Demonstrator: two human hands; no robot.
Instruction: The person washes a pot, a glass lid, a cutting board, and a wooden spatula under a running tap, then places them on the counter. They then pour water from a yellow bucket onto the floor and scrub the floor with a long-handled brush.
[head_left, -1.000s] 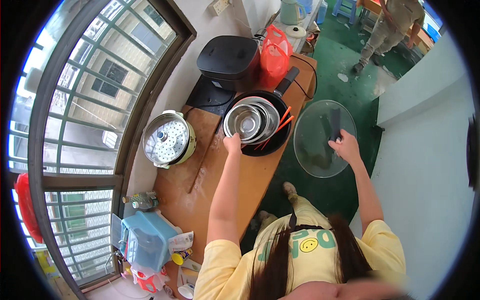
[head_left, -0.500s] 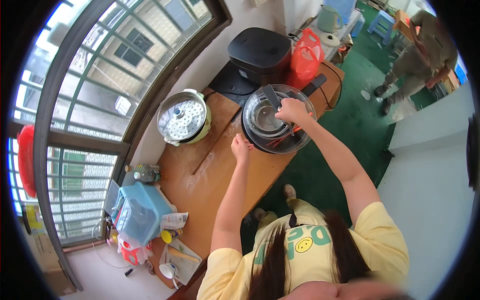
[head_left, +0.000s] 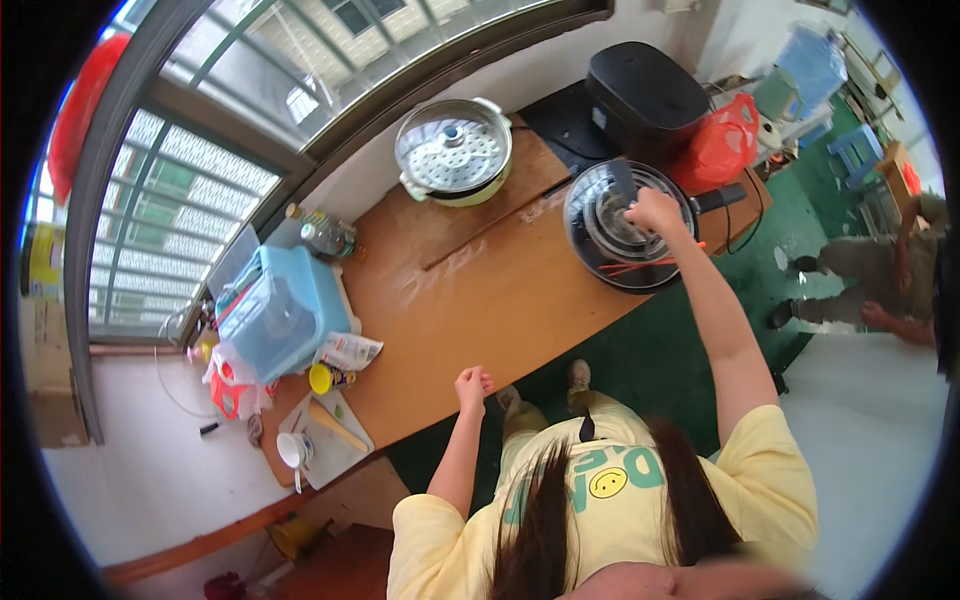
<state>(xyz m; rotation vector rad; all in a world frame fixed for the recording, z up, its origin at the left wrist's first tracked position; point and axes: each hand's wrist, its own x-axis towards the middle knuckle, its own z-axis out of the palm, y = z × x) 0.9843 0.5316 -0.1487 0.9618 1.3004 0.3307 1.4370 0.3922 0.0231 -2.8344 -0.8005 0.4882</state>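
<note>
At the far right end of the wooden table, my right hand (head_left: 655,212) is closed at the dark handle of a clear glass lid (head_left: 597,205). The lid lies over a black frying pan (head_left: 645,285), whose long handle points right. Reddish chopsticks (head_left: 640,265) lie across the pan's near side, their ends reaching past my right wrist. My left hand (head_left: 474,387) is by the table's front edge, fingers curled in and nothing seen in them. A pale steamer pot (head_left: 470,195) with a perforated insert and glass lid stands by the window, left of the pan.
Behind the pan sit a black cooker (head_left: 645,95) and a red plastic bag (head_left: 722,140). At left are a blue bin (head_left: 290,310), bottles (head_left: 328,235), a yellow can (head_left: 328,378) and a cutting board (head_left: 345,455) with a wooden tool. Another person (head_left: 870,280) stands at right.
My view has turned left. My left hand has drawn back from beside the pan to the table's front edge. The lid now sits lower over the pan, my right hand still at its handle.
</note>
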